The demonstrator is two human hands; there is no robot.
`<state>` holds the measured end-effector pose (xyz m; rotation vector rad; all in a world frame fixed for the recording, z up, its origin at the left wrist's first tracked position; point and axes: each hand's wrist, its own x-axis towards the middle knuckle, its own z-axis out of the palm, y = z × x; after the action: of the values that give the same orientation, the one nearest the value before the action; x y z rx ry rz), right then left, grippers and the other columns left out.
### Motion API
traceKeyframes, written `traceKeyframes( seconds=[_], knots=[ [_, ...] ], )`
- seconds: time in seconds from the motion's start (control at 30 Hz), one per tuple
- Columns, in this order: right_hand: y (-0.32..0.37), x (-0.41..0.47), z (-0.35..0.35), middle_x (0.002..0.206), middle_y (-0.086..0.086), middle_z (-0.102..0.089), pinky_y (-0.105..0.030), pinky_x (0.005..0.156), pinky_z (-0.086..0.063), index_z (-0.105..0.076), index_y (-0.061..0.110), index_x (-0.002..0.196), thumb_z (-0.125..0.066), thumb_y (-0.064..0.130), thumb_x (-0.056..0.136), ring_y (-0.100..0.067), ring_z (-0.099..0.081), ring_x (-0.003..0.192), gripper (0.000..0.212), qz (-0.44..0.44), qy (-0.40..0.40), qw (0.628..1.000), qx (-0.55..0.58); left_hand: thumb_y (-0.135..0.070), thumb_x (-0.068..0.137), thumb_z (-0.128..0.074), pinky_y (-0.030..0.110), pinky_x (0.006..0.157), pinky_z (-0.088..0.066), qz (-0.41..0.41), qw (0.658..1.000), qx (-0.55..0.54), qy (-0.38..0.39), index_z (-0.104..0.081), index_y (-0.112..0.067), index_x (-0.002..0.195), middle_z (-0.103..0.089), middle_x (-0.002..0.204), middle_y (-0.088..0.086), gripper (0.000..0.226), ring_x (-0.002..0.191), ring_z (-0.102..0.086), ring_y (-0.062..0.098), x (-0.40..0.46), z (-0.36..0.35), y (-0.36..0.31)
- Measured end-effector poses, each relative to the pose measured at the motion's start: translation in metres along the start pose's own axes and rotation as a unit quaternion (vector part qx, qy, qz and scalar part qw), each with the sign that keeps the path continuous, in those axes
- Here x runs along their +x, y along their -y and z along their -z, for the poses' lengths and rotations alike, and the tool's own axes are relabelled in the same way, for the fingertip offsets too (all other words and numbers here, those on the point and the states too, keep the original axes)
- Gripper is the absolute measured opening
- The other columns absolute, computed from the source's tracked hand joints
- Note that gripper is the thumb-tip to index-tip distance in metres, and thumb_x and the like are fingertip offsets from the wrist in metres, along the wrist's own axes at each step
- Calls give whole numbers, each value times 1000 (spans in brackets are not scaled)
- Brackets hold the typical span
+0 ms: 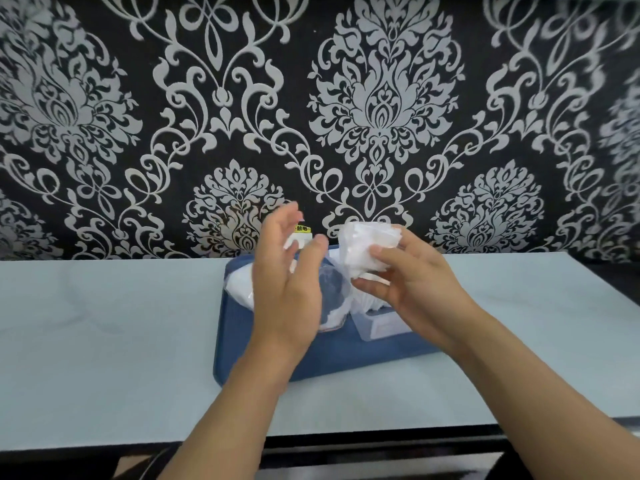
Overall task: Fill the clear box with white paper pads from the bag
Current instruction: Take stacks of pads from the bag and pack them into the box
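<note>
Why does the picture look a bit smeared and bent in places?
Head view: the left hand is motion-blurred, the right hand holding the white pads is sharper; the wide lens stretches and softens the patterned wall at the edges; light is soft and even.

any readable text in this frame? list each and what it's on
"触电" in black on a small yellow label, stuck on a white thing behind the left hand; anything before those characters is hidden by the hand.
A pale label on the clear box inside the blue tray: too blurred to read.
Nothing readable on the wad of white pads held in the right hand.
</note>
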<state>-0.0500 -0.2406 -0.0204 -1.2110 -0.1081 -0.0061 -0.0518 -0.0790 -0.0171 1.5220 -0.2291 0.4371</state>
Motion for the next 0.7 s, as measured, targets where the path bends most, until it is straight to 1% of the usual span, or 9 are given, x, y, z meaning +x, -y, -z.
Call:
traceKeyframes(
  seconds=[0.07, 0.13, 0.17, 0.27, 0.4, 0.5, 0.6, 0.67, 0.7],
  knots=[
    [-2, -4, -6, 122, -18, -69, -41, 88, -57, -57, 0, 130, -47, -1, 99, -29, -68, 105, 32, 1, 25, 999, 23, -46, 83, -55, 37, 112, -41, 56, 996, -36, 63, -48, -26, 139, -55, 137, -8, 60, 129, -51, 6, -11, -27, -1],
    [-2, -7, -8, 123, -18, -69, -43, 92, -55, -59, 1, 129, -45, -1, 100, -27, -68, 106, 32, 3, 32, 999, 21, -56, 80, -53, 45, 111, -43, 89, 991, -62, 77, -46, -29, 140, -55, 138, -7, 67, 129, -54, 12, -8, -39, 0],
    [-1, -5, -6, 120, -16, -70, -42, 91, -55, -60, 1, 129, -45, 0, 101, -24, -69, 102, 32, 3, 21, 999, 24, -54, 84, -52, 45, 111, -43, 94, 991, -71, 70, -47, -29, 140, -56, 136, -7, 61, 127, -55, 11, -2, -40, 1],
    [5, -1, 10, 110, -13, -72, -37, 87, -58, -61, -1, 127, -49, -1, 99, -21, -69, 93, 31, -8, -29, 999, 44, -35, 99, -54, 36, 108, -47, 113, 989, -70, 59, -57, -25, 131, -63, 126, -9, 33, 117, -60, 2, 14, -33, 8],
    [6, -2, 20, 115, -24, -69, -36, 87, -59, -58, -7, 125, -52, -3, 96, -32, -69, 102, 30, -14, -5, 1000, -7, -35, 90, -70, 35, 87, -58, 127, 982, -23, 141, -65, -22, 118, -71, 114, 1, 32, 105, -70, 19, 13, -34, 16],
    [-2, -2, 14, 110, -25, -72, -33, 79, -60, -57, -11, 123, -51, -5, 97, -29, -72, 95, 28, -2, 25, 999, -43, -34, 93, -65, 44, 90, -59, 134, 975, 2, 177, -64, -22, 116, -74, 110, 4, 25, 104, -71, 23, 10, -39, 23],
    [-5, 1, 11, 111, -21, -72, -33, 79, -60, -63, -2, 122, -58, -1, 96, -24, -72, 93, 26, 1, 33, 996, -79, -36, 98, -55, 50, 86, -60, 125, 981, 14, 150, -66, -20, 113, -75, 108, 7, 25, 100, -73, 26, 11, -36, 22],
    [0, 4, 16, 109, -15, -72, -32, 73, -58, -69, 8, 114, -65, 1, 92, -18, -69, 87, 24, 25, -11, 986, -166, -29, 103, -52, 41, 74, -63, 127, 987, -31, 91, -66, -17, 110, -75, 107, 12, 20, 93, -75, 25, 14, -29, 17],
    [2, 4, 21, 107, -10, -72, -29, 68, -55, -72, 13, 107, -68, 2, 88, -13, -66, 82, 23, 62, -32, 968, -243, -25, 104, -50, 34, 67, -63, 131, 988, -63, 58, -64, -16, 110, -75, 106, 13, 18, 89, -76, 24, 16, -24, 13]
  ],
)
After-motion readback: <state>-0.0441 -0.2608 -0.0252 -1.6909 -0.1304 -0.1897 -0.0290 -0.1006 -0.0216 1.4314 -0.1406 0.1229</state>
